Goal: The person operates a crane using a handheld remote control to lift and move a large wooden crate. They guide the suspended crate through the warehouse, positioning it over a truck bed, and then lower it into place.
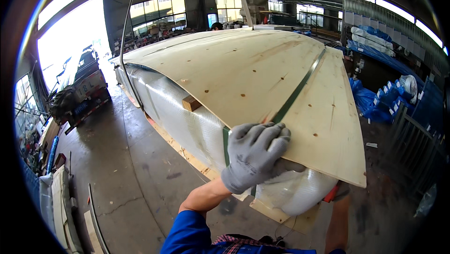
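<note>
My left hand [258,155], in a grey glove, is closed over the near edge of a large plywood sheet [262,73]. Its bent fingers press on top, right where a green strap [300,87] crosses the board and passes beneath the glove. The sheet covers a long pack wrapped in clear bubble wrap [183,113]. Under the sheet's near right corner, my right hand [343,191], in a dark glove, is mostly in shadow. A red object [330,193] shows at its fingers; its kind is hidden. A wood block [191,103] pokes out below the sheet's left edge.
A sling [123,43] runs down the pack's left side. A truck [82,85] stands at the left by the bright doorway. Blue-wrapped bundles [386,97] and a dark metal rack [415,132] are on the right. Long boards [63,207] lie on the floor at lower left.
</note>
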Demonstrator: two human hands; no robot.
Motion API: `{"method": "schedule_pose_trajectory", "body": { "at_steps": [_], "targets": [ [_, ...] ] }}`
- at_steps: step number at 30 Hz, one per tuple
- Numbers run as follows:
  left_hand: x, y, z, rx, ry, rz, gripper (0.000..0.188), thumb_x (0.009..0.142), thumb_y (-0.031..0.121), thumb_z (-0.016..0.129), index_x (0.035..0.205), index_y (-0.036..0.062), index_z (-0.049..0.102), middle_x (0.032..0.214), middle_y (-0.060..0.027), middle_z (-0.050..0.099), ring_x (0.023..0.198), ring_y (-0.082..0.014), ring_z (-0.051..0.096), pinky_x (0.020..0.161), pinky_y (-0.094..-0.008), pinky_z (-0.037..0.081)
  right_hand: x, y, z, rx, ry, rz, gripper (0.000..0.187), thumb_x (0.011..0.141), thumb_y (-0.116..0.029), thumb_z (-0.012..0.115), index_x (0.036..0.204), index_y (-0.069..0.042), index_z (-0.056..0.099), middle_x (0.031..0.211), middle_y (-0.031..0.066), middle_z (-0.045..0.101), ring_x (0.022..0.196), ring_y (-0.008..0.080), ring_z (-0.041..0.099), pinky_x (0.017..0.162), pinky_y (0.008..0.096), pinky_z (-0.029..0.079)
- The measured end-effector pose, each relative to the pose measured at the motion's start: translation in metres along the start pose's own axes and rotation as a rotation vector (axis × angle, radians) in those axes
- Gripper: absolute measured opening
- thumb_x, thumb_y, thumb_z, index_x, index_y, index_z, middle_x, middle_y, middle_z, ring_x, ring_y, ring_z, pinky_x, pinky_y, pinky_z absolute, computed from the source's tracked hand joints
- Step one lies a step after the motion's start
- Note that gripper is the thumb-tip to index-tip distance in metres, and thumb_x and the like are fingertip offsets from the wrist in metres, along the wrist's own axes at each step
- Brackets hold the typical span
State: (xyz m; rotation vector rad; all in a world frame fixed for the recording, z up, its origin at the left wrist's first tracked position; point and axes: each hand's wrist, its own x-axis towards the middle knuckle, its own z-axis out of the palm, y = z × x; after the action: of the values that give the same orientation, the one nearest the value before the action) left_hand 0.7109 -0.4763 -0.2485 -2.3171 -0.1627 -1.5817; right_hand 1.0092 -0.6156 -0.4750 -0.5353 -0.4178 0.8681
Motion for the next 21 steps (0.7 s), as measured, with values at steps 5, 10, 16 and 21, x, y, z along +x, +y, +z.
{"method": "schedule_pose_trajectory", "body": {
  "at_steps": [5,10,16,21],
  "targets": [
    [0.013,0.01,0.024,0.06,0.004,-0.029,0.055,0.068,0.057,0.065,0.092,0.008,0.064,0.097,-0.0047,0.069,0.086,-0.0196,0.065,0.08,-0.0332,0.042,0.029,-0.023,-0.006,-0.053,-0.028,0.082,0.054,0.092,-0.054,0.045,0.123,-0.01,0.054,0.112,0.0069,0.062,0.094,0.0183,0.063,0.083,0.034,0.054],
    [0.026,0.014,0.045,0.115,-0.007,-0.039,0.051,0.066,0.052,0.069,0.095,0.0106,0.063,0.092,-0.0011,0.068,0.084,-0.0176,0.065,0.076,-0.0326,0.041,0.07,-0.033,-0.003,-0.094,0.03,0.129,0.054,0.089,-0.058,0.048,0.114,-0.011,0.059,0.093,0.0042,0.067,0.068,0.0128,0.065,0.057,0.0263,0.056],
    [0.043,0.027,0.074,0.144,-0.027,-0.077,0.046,0.071,0.05,0.067,0.092,0.0088,0.064,0.096,-0.0042,0.068,0.087,-0.0212,0.064,0.083,-0.0339,0.04,0.1,-0.063,0.003,0.097,-0.043,0.306,0.051,0.091,-0.055,0.048,0.115,-0.012,0.059,0.089,0.0033,0.068,0.071,0.0145,0.066,0.064,0.0343,0.058],
    [0.045,0.026,0.091,0.207,-0.027,-0.076,0.043,0.072,0.047,0.067,0.09,0.0079,0.064,0.093,-0.0058,0.069,0.084,-0.0221,0.064,0.082,-0.0345,0.04,0.129,-0.059,-0.025,0.08,-0.133,0.306,0.052,0.09,-0.056,0.049,0.115,-0.012,0.058,0.094,0.006,0.069,0.07,0.016,0.068,0.062,0.0324,0.059]
  ]
}}
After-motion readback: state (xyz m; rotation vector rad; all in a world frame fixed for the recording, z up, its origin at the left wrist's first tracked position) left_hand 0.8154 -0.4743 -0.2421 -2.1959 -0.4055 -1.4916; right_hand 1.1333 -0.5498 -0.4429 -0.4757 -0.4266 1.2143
